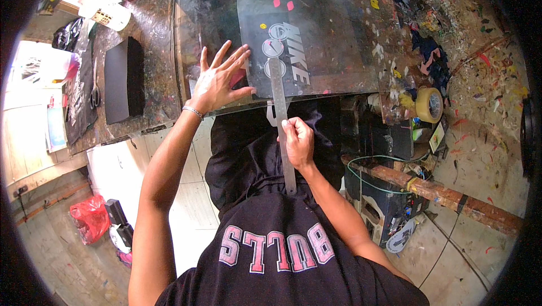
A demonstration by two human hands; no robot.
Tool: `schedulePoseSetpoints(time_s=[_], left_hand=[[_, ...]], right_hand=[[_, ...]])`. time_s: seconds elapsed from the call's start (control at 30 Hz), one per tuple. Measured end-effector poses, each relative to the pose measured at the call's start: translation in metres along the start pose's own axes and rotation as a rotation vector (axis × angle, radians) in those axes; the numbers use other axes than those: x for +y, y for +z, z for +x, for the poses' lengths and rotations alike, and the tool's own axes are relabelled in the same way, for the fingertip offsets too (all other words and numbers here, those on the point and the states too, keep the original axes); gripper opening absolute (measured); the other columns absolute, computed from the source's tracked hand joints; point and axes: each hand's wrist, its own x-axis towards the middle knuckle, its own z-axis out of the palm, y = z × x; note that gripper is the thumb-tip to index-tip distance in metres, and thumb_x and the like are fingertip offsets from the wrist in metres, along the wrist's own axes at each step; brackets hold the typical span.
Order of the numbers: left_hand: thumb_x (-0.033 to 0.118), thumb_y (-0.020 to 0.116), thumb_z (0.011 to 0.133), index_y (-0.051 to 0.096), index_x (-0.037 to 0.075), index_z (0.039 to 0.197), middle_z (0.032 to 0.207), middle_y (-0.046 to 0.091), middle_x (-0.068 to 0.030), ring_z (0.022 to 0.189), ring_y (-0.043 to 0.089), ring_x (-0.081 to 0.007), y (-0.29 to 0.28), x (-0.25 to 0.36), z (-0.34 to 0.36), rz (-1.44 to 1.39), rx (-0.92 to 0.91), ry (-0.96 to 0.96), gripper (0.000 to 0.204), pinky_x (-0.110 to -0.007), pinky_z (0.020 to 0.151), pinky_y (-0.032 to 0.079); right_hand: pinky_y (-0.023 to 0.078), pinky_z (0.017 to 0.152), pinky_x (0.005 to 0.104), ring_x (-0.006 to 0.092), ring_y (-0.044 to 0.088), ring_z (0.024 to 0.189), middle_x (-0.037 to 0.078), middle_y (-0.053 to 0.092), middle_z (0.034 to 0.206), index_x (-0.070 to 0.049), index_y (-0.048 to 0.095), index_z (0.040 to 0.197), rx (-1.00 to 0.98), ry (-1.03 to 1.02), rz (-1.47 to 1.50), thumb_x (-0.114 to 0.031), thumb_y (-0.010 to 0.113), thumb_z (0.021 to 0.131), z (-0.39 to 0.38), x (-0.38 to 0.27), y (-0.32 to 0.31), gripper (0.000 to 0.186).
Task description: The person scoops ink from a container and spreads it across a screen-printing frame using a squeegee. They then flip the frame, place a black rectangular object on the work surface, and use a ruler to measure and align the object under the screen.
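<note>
My left hand [220, 80] lies with fingers spread at the left side of a translucent sheet [355, 46] on a dark glass pane at the table's front edge. My right hand [296, 142] grips a long metal ruler [278, 88], whose far end rests on the sheet beside white printed lettering and round emblem shapes [274, 43]. The ruler's near end reaches back to my dark shirt. Small pink and yellow patches lie near the sheet's top.
Left on the worn table [152, 35] are a black stack [121, 80], scissors [95, 94] and containers [104, 15]. A tape roll [429, 104] is at right, a wooden beam [480, 207] below it. A red plastic bag [87, 218] lies low left.
</note>
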Motion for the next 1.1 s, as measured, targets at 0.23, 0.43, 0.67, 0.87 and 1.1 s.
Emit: schedulePoseSetpoints(time_s=[0.23,0.43,0.67,0.87,1.1], left_hand=[[0.069,0.064,0.080,0.029,0.020,0.158,0.165,0.027,0.0031,0.154,0.014,-0.0278,0.002,-0.002,0.000,0.003,0.003,0.001,0.098,-0.062,0.121,-0.003],[0.067,0.065,0.080,0.029,0.020,0.158,0.165,0.027,0.0036,0.154,0.014,-0.0276,-0.001,0.000,-0.002,0.003,-0.006,-0.005,0.098,-0.062,0.121,-0.002],[0.067,0.065,0.080,0.030,0.020,0.158,0.164,0.027,0.0036,0.154,0.015,-0.0279,-0.001,0.000,0.000,0.008,0.002,0.000,0.098,-0.062,0.121,-0.003],[0.074,0.059,0.081,0.036,0.017,0.156,0.163,0.031,0.0037,0.154,0.017,-0.0273,0.003,-0.002,-0.001,-0.035,0.056,0.025,0.096,-0.065,0.119,-0.003],[0.074,0.058,0.081,0.037,0.016,0.155,0.162,0.032,0.0026,0.154,0.016,-0.0273,0.005,-0.003,-0.002,-0.051,0.071,0.031,0.096,-0.065,0.119,-0.003]], right_hand=[[0.045,0.054,0.0243,0.0067,0.058,0.058,0.000,0.059,0.066,-0.003,0.059,0.082,0.006,-0.004,-0.004,-0.018,0.061,0.100,0.001,0.003,0.000,0.024],[0.046,0.054,0.0245,0.0070,0.059,0.059,0.000,0.059,0.066,-0.002,0.060,0.082,-0.005,-0.011,-0.006,-0.017,0.060,0.100,0.001,0.002,0.000,0.023],[0.046,0.054,0.0246,0.0070,0.058,0.059,-0.001,0.058,0.066,-0.003,0.060,0.082,0.000,-0.002,0.011,-0.017,0.060,0.100,0.001,0.004,0.000,0.024],[0.046,0.059,0.0238,0.0062,0.057,0.063,-0.001,0.059,0.071,-0.003,0.060,0.086,-0.025,-0.067,0.073,-0.017,0.059,0.101,-0.002,-0.003,-0.001,0.021],[0.048,0.062,0.0301,0.0109,0.058,0.067,0.005,0.062,0.071,0.001,0.063,0.095,-0.004,-0.222,-0.144,-0.022,0.059,0.101,0.038,-0.042,0.003,0.025]])
